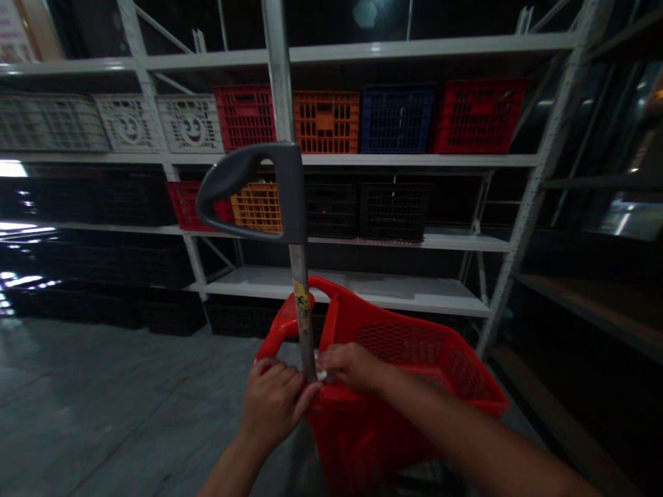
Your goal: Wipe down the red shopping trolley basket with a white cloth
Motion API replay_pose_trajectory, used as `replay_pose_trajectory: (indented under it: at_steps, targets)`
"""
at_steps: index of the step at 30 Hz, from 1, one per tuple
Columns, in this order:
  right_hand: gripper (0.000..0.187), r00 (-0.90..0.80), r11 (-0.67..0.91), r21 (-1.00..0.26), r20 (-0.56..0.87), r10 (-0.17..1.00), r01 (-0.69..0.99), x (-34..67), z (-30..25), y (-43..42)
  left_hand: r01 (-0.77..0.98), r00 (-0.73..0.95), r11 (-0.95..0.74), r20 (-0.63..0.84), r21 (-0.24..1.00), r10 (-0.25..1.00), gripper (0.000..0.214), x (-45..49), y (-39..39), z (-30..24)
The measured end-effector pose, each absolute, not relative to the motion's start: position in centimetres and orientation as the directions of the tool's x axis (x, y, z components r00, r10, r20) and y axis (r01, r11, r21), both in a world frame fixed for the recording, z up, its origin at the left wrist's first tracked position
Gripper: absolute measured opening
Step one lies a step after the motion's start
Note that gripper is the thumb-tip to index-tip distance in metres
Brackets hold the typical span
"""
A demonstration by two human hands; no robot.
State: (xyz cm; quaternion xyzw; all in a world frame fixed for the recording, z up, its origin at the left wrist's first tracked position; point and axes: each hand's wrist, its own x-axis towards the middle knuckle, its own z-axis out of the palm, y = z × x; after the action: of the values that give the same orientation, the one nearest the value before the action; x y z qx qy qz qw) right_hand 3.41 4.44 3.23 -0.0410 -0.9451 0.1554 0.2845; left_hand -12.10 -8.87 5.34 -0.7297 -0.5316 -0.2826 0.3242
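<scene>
A red plastic shopping cart (414,321) with perforated basket walls stands before me. Rising from its near end is a metal pole (301,276) with a yellow sticker, and a grey loop handle (293,197) is fixed on it. My left hand (277,397) is closed around the cart's red handlebar (282,328), its thumb by the foot of the pole. On the other side of the pole, my right hand (352,366) has its fingers closed at a small white thing (322,375), too small to name. Its fingertips are partly hidden by the pole.
Behind the cart stands a white metal shelf rack (414,162) with several plastic crates, among them an orange crate (326,123), a blue crate (398,119) and a red crate (479,116). Dark shelving (595,304) runs along the right. Grey floor (103,400) lies at left.
</scene>
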Motion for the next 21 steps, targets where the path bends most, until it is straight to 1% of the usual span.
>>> replay_pose_trajectory:
  at_steps: [2,4,6,8,9,11,13,16,18,19,21]
  targets:
    - [0.027,-0.828,0.964,-0.264,0.549,0.116,-0.040,3.2,3.4,4.4,0.959,0.275,-0.224,0.754,-0.173,0.597,0.026,-12.2,-8.9,5.2]
    - [0.024,-0.835,0.979,-0.202,0.533,0.138,0.033,2.4,4.1,5.7,0.960,0.273,-0.219,0.749,-0.174,0.603,0.027,-12.2,-8.9,5.0]
    - [0.020,-0.836,0.968,-0.160,0.489,0.249,0.195,1.1,4.8,7.6,0.961,0.273,-0.214,0.746,-0.176,0.608,0.027,-12.3,-8.9,4.9]
    - [0.016,-0.802,0.923,-0.148,0.461,0.381,0.354,0.0,5.3,9.4,0.961,0.272,-0.214,0.742,-0.176,0.613,0.027,-12.3,-8.9,4.9]
    - [0.015,-0.782,0.902,-0.149,0.456,0.426,0.405,-0.4,5.3,10.0,0.961,0.270,-0.214,0.739,-0.173,0.617,0.027,-12.4,-8.9,5.0]
    - [0.015,-0.757,0.881,-0.159,0.459,0.465,0.445,-0.8,5.2,10.5,0.963,0.264,-0.214,0.737,-0.165,0.622,0.027,-12.4,-8.8,5.0]
    - [0.016,-0.756,0.878,-0.181,0.451,0.475,0.443,-0.8,5.0,10.5,0.962,0.264,-0.221,0.736,-0.159,0.623,0.027,-12.4,-8.8,5.1]
    - [0.018,-0.754,0.858,-0.258,0.410,0.513,0.443,-0.6,4.9,10.1,0.960,0.268,-0.233,0.737,-0.153,0.621,0.026,-12.6,-8.7,5.1]
    - [0.023,-0.721,0.820,-0.308,0.392,0.572,0.483,-0.6,4.9,9.7,0.960,0.268,-0.236,0.740,-0.151,0.617,0.025,-12.6,-8.7,5.0]
    - [0.022,-0.700,0.801,-0.322,0.390,0.598,0.505,-0.6,4.8,9.3,0.960,0.267,-0.235,0.741,-0.150,0.616,0.024,-12.7,-8.6,5.0]
    - [0.014,-0.691,0.790,-0.354,0.387,0.611,0.500,-0.5,4.3,8.3,0.959,0.270,-0.238,0.739,-0.152,0.618,0.024,-12.7,-8.6,5.0]
